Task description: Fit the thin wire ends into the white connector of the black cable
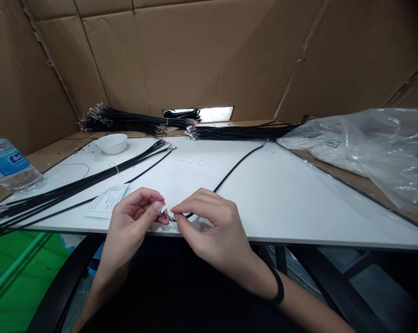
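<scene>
A small white connector [166,212] is sitting just above the front edge of the desk [299,208], the left hand [132,222] pinching it closely while the right hand [210,226] is gripping its black cable [229,175] right beside, keeping the work steady.

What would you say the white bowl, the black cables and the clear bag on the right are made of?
The bowl looks like glazed ceramic or smooth plastic, hard to tell; its rim has a soft sheen. The cables seem plastic-sheathed, matte and bending in soft curves. The bag looks like thin polyethylene film, glossy, crinkled and see-through.
</scene>
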Available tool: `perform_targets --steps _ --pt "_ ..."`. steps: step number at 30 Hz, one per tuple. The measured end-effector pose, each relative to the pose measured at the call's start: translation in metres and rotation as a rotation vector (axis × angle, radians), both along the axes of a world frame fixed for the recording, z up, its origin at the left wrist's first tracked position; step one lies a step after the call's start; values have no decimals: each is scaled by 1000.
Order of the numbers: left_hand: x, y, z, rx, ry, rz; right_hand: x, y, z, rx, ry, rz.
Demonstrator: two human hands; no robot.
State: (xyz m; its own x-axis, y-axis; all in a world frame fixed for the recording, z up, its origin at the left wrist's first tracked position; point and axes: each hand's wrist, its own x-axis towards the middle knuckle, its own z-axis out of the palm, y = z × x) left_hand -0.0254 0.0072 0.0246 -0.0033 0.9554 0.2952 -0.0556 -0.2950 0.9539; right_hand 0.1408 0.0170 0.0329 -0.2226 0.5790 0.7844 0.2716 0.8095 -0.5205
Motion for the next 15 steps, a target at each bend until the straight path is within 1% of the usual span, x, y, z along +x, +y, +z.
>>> perform_targets --steps 4,15 --pt "1 -1 0 -7 -6 -4 -1 -2 1 10 -46 5" --pt "2 -1 1 -13 3 10 -3 -2 1 -21 -44 -34"
